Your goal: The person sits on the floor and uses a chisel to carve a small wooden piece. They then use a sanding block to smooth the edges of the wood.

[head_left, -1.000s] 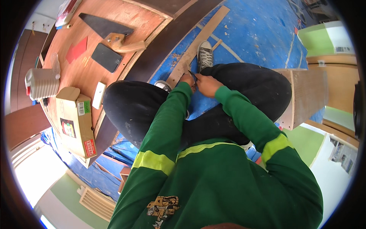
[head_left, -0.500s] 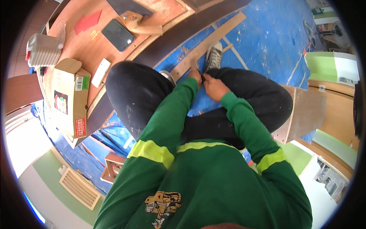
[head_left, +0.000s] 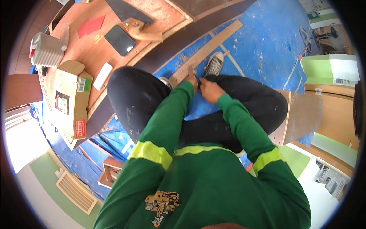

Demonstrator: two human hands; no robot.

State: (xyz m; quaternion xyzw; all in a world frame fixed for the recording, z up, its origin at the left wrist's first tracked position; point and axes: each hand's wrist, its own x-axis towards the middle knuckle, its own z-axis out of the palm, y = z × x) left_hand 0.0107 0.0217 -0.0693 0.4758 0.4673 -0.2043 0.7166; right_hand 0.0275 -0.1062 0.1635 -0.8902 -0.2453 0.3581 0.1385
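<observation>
Between my bent knees, my left hand (head_left: 191, 82) is closed round a small pale wooden piece (head_left: 191, 71) standing over a long wooden strip (head_left: 221, 38). My right hand (head_left: 212, 91) is just beside it, fingers closed on a small dark tool (head_left: 200, 82) that meets the left hand; its exact kind is too small to make out. The strip lies on a blue sheet (head_left: 259, 45), near my sneaker (head_left: 214, 63).
At left, a wooden worktop (head_left: 89, 49) holds a handsaw (head_left: 133, 15), phone (head_left: 121, 41), plastic jug (head_left: 47, 49), cardboard box (head_left: 71, 103), red paper (head_left: 91, 26) and white bar (head_left: 103, 76). A wooden box (head_left: 299, 116) is at right, a fan (head_left: 332, 34) upper right.
The view has shifted, bringing the fan at upper right into sight. Both hands stay together at the strip, with only slight movement between my knees.
</observation>
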